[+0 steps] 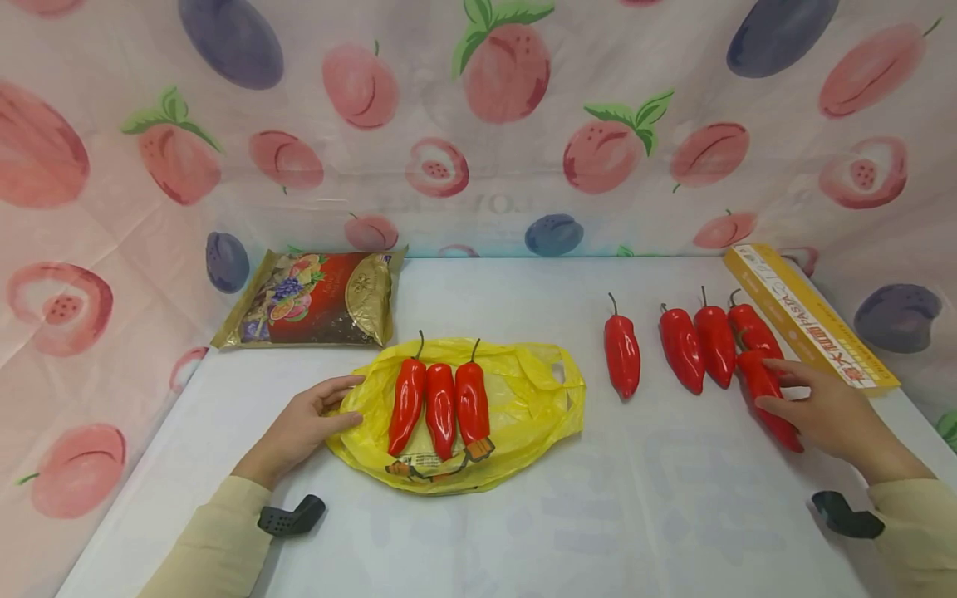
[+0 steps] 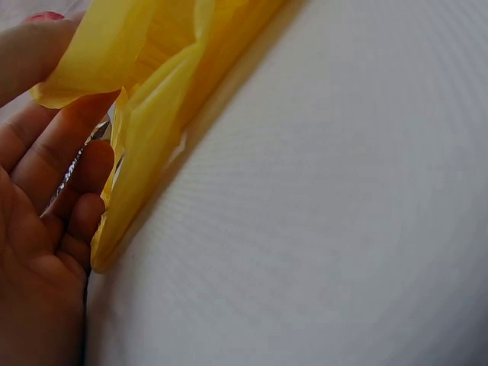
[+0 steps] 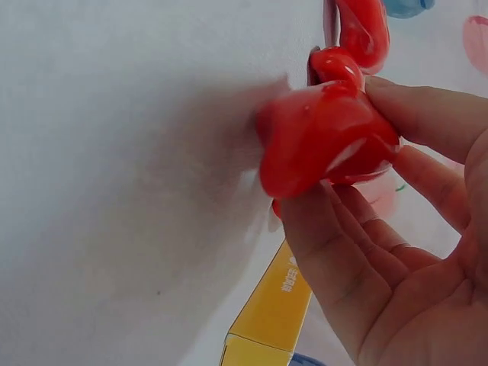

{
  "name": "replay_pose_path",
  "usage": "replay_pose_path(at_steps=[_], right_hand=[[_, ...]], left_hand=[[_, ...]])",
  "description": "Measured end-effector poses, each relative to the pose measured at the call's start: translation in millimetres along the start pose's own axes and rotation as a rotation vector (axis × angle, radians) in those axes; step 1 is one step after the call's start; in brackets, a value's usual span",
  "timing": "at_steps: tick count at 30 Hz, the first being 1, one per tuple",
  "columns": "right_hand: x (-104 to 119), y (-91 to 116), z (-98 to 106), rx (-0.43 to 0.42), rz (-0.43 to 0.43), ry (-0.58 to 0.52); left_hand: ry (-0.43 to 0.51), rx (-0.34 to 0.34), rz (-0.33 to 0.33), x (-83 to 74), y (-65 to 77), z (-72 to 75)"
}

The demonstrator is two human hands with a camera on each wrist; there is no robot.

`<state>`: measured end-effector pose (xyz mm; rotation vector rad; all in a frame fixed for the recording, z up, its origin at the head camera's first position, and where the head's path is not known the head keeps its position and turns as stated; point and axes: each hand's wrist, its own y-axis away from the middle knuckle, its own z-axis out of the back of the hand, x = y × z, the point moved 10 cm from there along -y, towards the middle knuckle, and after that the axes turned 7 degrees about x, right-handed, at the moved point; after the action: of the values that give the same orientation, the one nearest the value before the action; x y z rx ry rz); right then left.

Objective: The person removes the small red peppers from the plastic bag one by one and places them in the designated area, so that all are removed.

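My right hand pinches a red chili pepper between thumb and fingers; in the right wrist view the glossy pepper has its tip toward the camera. My left hand is at the left edge of a yellow plastic bag, its rim between thumb and fingers. The left wrist view shows the bag's folded edge there. Three red peppers lie side by side on the spread bag, with stems toward the back. Beyond the held pepper are three more peppers, and a single pepper lies left of them.
A gold and red printed food packet lies at the back left, behind the bag. A long yellow pasta box lies slanted along the right edge of the white table. Fruit-patterned cloth encloses the table's back and sides.
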<state>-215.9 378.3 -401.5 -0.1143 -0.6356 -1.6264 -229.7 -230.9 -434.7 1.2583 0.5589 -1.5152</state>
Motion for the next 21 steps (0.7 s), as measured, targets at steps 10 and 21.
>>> replay_pose_path(at_steps=[10,21], right_hand=[[-8.1,-2.0,3.2,-0.008,-0.038,0.004],[-8.6,-1.7,5.3,-0.019,-0.047,0.008]], left_hand=[[-0.006,0.000,-0.002,-1.6,1.0,-0.3],[-0.027,-0.005,-0.004,-0.1,-0.4,0.9]])
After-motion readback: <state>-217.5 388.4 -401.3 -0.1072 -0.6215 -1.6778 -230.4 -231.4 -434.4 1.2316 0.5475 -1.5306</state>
